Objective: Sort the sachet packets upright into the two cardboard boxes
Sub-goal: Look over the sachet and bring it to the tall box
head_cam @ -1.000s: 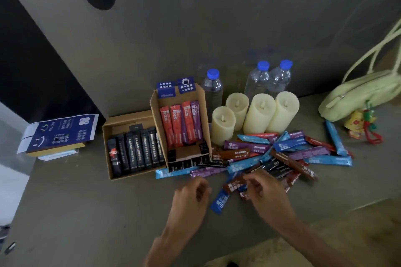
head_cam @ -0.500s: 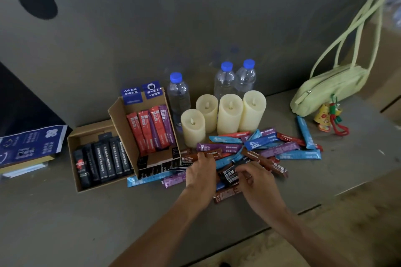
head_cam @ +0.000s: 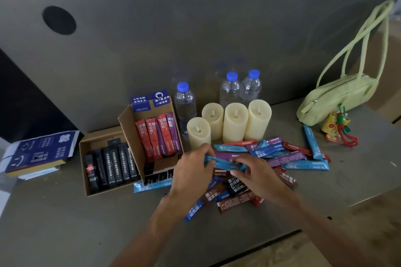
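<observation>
Left hand (head_cam: 191, 172) and right hand (head_cam: 260, 178) each pinch one end of a single light-blue sachet (head_cam: 224, 164). It is held roughly level just above the loose pile of sachets (head_cam: 286, 158) at the middle of the bench (head_cam: 65, 223), near the front edge. Low box (head_cam: 97, 137), toward the left edge, holds black sachets (head_cam: 112, 167) in a row. Tall box (head_cam: 132, 136), just beside it on the right, holds red and purple sachets (head_cam: 158, 136) upright. Four candles (head_cam: 235, 121) and three bottles (head_cam: 185, 102) stand along the back edge. Green handbag (head_cam: 338, 99) sits at the back right corner.
</observation>
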The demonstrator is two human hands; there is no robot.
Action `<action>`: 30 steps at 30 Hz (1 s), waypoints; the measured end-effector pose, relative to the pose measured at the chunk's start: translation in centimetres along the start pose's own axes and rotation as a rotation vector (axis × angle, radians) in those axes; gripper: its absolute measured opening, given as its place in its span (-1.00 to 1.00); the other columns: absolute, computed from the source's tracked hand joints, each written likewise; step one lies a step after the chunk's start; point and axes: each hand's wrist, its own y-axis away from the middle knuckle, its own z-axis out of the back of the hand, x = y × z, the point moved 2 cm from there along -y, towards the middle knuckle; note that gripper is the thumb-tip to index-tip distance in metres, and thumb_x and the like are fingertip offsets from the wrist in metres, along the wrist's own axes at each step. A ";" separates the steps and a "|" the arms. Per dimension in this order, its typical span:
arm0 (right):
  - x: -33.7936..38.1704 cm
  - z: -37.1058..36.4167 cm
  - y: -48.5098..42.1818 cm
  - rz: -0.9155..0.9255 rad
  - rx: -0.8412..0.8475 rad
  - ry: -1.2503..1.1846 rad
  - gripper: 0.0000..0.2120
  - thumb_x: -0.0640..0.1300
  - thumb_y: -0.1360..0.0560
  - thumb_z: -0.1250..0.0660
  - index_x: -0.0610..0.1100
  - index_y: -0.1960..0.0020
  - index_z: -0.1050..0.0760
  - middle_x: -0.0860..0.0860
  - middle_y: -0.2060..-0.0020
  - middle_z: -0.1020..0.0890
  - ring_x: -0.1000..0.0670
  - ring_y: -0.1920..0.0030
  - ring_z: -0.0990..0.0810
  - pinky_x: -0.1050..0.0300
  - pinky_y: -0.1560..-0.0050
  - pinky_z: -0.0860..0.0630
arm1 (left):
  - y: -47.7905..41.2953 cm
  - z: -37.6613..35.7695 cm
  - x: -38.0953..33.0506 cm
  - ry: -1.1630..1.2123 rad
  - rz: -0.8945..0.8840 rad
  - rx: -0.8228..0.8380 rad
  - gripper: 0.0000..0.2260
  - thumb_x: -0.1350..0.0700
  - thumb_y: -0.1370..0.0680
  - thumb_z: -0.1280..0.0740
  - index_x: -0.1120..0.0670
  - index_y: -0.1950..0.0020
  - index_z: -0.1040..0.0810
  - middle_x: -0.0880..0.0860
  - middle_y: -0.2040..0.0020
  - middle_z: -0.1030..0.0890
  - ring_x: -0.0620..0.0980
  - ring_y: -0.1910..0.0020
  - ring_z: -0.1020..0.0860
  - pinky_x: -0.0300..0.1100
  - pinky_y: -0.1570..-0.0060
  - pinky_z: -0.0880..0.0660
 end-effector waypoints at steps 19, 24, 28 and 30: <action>7.6 -2.0 -1.1 -0.084 0.047 -0.515 -0.91 -0.06 -0.58 -0.36 -0.03 0.07 -0.62 0.04 0.32 -0.67 0.20 0.43 -0.53 0.33 0.31 -0.47 | 0.2 4.3 6.1 0.551 0.295 -0.253 -0.89 0.11 -0.58 -0.37 0.03 0.14 -0.57 -0.07 0.21 -0.65 -0.11 0.23 -0.64 -0.25 0.27 -0.56; 7.8 -4.2 -3.1 -0.084 0.048 -0.427 -0.96 -0.05 -0.56 -0.39 0.03 0.06 -0.61 0.04 0.21 -0.68 0.16 0.32 -0.62 0.25 0.23 -0.54 | -3.2 3.8 9.0 0.451 0.424 -0.256 -0.92 0.11 -0.61 -0.32 0.08 0.05 -0.55 0.00 0.06 -0.64 -0.04 0.10 -0.63 -0.38 0.33 -0.47; 8.9 -5.8 -4.7 -0.056 0.021 -0.361 -0.89 -0.02 -0.55 -0.40 -0.02 -0.04 -0.60 0.05 0.22 -0.67 0.13 0.26 -0.64 0.28 0.17 -0.55 | -5.2 2.2 10.0 0.409 0.450 -0.227 -0.89 0.14 -0.62 -0.30 0.08 -0.10 -0.58 0.06 -0.03 -0.65 0.03 0.05 -0.62 -0.23 0.20 -0.56; 9.3 -6.4 -5.3 -0.033 0.016 -0.326 -0.86 -0.02 -0.55 -0.40 -0.07 -0.02 -0.61 0.02 0.27 -0.66 0.07 0.28 -0.64 0.13 0.15 -0.58 | -5.7 1.7 9.9 0.388 0.435 -0.223 -0.88 0.15 -0.62 -0.28 0.08 -0.12 -0.58 0.05 -0.01 -0.65 0.02 0.06 -0.62 -0.32 0.30 -0.48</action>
